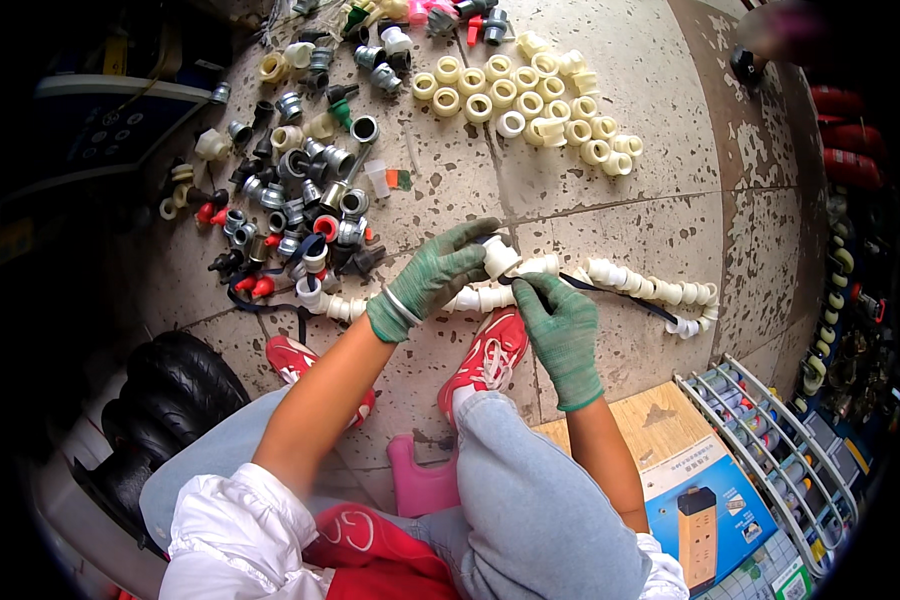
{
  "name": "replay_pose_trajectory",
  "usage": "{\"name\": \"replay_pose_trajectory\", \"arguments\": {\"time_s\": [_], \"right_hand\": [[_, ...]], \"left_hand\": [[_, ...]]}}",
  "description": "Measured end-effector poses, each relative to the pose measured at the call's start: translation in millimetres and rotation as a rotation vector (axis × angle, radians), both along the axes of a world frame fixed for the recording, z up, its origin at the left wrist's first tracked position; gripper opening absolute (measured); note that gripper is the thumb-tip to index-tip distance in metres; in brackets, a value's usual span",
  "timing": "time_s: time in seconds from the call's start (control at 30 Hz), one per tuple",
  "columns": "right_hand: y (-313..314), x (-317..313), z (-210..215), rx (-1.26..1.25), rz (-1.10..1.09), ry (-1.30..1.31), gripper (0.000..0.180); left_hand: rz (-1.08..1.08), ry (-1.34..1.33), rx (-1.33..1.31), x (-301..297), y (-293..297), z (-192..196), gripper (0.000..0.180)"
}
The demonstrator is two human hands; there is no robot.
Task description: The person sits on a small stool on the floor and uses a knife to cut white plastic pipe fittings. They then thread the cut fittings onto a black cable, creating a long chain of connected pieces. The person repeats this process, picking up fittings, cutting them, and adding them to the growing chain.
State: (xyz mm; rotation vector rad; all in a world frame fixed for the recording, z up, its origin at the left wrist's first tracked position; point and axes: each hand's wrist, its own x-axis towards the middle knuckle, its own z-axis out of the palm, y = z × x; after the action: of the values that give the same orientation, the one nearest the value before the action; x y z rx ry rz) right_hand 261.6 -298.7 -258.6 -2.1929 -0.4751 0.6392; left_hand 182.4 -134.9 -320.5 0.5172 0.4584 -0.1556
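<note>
In my gloved left hand point(438, 272), the fingers are closed around a white plastic pipe fitting point(500, 257). Close beside it, my gloved right hand point(562, 345) pinches a dark strap point(625, 292) just below that fitting. The strap runs out to the right along a curved row of white pipe fittings point(660, 289) lying on the floor. More white fittings point(342, 306) lie in line to the left of my left hand, where a loose loop of dark strap also lies. Both gloves are green knit, and the left one hides part of the row.
A mixed pile of grey, black and red pipe fittings point(295, 190) covers the floor at left. Several cream ring fittings point(527, 92) stand grouped at the far side. Black tyres point(175, 405) are at near left; a wire rack point(770, 450) and a blue box point(705, 510) are at near right.
</note>
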Motion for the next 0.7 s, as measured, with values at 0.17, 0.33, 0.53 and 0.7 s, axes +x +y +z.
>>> {"name": "replay_pose_trajectory", "arguments": {"time_s": [0.17,0.33,0.53,0.7], "right_hand": [[-3.4,2.5,-0.9,-0.136,0.029,0.122,0.020],[-6.8,10.4,-1.1,-0.140,0.276,-0.132,0.053],[7.7,11.5,7.4,0.333,0.114,0.609,0.055],[8.3,6.6,13.1,0.269,-0.147,0.588,0.019]], "left_hand": [[0.148,0.175,0.319,3.4,-8.1,2.2,0.032],[0.038,-0.178,1.310,9.8,-3.6,38.4,0.032],[0.193,-0.050,0.613,31.2,-15.5,74.1,0.024],[0.226,0.132,1.151,85.3,54.4,-8.8,0.029]]}}
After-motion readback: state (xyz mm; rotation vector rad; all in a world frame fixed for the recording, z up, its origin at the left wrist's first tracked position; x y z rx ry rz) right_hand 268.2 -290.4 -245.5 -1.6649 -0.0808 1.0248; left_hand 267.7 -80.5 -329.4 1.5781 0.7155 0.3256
